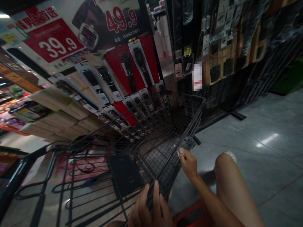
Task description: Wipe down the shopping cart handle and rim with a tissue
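Observation:
A dark metal shopping cart with wire-mesh sides stands in front of me. My right hand is closed in a pinch on a small crumpled white tissue, held against the top rail along the cart's right side. Lower down the same rail, my left hand rests with its fingers stretched out and slightly apart, touching the rail. A dark flat panel lies across the cart's wires just beyond my left hand.
A rack of packaged belts with a price sign rises beyond the cart. More packaged goods hang on a black rack to the right. My bare knee and a red plastic thing are low on the right, over grey floor.

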